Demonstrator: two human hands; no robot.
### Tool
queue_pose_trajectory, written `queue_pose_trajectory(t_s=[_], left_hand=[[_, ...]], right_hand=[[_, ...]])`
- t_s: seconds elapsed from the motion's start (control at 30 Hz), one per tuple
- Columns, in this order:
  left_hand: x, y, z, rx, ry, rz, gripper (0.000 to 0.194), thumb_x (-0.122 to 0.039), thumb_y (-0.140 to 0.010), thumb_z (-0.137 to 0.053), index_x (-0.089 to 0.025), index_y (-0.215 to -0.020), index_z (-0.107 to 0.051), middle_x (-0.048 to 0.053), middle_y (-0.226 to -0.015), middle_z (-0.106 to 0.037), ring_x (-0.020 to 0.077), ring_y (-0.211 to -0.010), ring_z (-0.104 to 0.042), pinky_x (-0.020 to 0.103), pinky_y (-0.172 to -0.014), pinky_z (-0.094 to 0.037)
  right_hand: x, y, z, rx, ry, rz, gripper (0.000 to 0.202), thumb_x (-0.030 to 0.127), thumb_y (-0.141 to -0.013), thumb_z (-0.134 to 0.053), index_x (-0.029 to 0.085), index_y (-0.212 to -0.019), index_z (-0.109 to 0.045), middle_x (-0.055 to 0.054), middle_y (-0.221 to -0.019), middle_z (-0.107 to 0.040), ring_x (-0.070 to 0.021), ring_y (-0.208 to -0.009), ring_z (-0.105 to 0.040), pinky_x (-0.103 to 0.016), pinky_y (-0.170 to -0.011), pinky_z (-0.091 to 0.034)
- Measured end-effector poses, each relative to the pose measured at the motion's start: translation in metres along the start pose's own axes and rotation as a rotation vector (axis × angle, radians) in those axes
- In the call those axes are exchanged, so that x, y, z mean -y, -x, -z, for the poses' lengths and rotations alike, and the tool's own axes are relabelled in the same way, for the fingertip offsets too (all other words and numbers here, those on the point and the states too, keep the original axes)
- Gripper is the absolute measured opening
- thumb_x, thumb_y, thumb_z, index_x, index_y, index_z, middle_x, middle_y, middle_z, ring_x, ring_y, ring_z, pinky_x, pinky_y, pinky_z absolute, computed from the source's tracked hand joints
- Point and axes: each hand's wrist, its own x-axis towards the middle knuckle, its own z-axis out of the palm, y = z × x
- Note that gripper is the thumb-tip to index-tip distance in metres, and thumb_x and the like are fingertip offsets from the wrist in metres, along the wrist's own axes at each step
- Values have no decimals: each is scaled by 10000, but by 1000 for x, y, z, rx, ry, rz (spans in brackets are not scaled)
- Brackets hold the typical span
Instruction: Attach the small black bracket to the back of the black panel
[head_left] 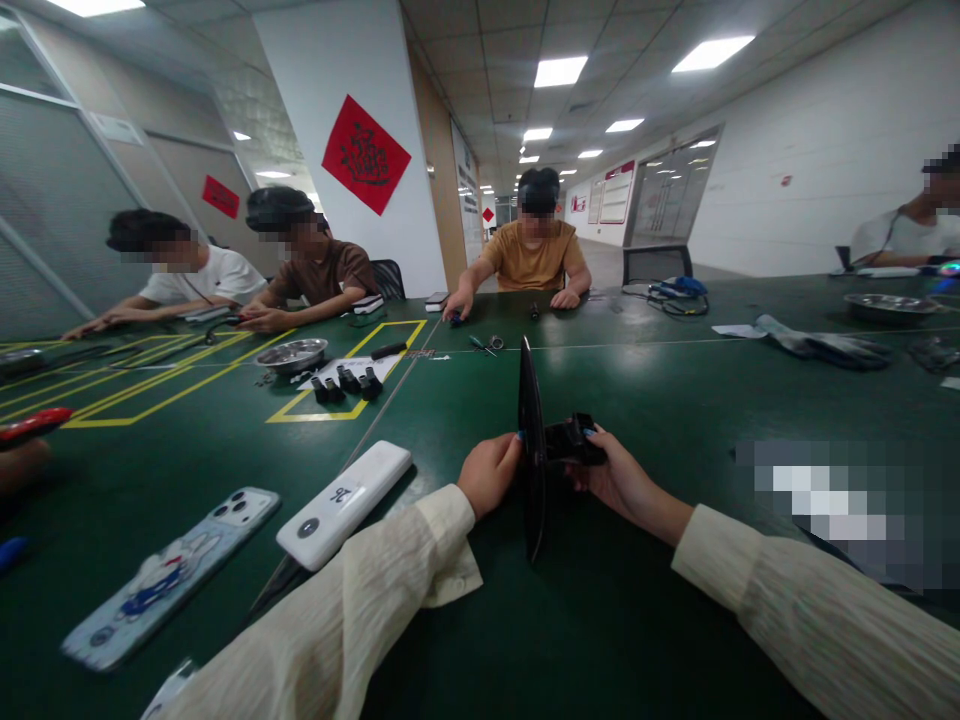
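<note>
A thin black panel (532, 450) stands upright, seen nearly edge-on, in front of me above the green table. On its right side sits a black bracket-like part (573, 438), touching or joined to the panel; which one I cannot tell. My left hand (491, 473) is closed on the panel's left side, its thumb against the surface. My right hand (628, 485) is closed round the outer end of the bracket-like part, some fingers hidden beneath it. The panel's broad faces are hardly visible.
Left of my arm lie a white power bank (345, 505) and a phone in a cartoon case (172, 575). Beyond are several black cylindrical parts (349, 383) and a metal bowl (291, 354). Gloves (825, 345) lie at right. Co-workers sit around the table (660, 400).
</note>
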Motion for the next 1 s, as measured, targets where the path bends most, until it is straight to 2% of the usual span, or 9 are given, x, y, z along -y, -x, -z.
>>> queue_pose_trajectory(t_s=[0.67, 0.87, 1.0], left_hand=[[-2, 2, 1, 9, -36, 17, 285, -279, -837, -362, -154, -731, -596, 60, -800, -663, 200, -793, -593, 292, -733, -448], [1, 1, 0, 29, -68, -11, 338, -315, -855, -300, -148, -706, -553, 77, -767, -640, 203, -749, -580, 300, -694, -436], [6, 0, -3, 0, -1, -2, 441, -363, -888, -208, -153, -661, -523, 55, -691, -606, 177, -679, -546, 288, -666, -431]], right_hand=[[-2, -1, 2, 17, 3, 15, 278, 344, -769, -483, 227, -1006, -397, -10, -711, -599, -166, -585, -569, -244, -467, -388], [0, 1, 0, 1, -1, -6, 250, 318, -791, -435, 223, -1015, -379, -16, -709, -602, -162, -581, -572, -236, -465, -386], [0, 0, 0, -12, -4, -5, 234, 307, -795, -416, 221, -1009, -378, -10, -682, -592, -159, -557, -565, -233, -455, -386]])
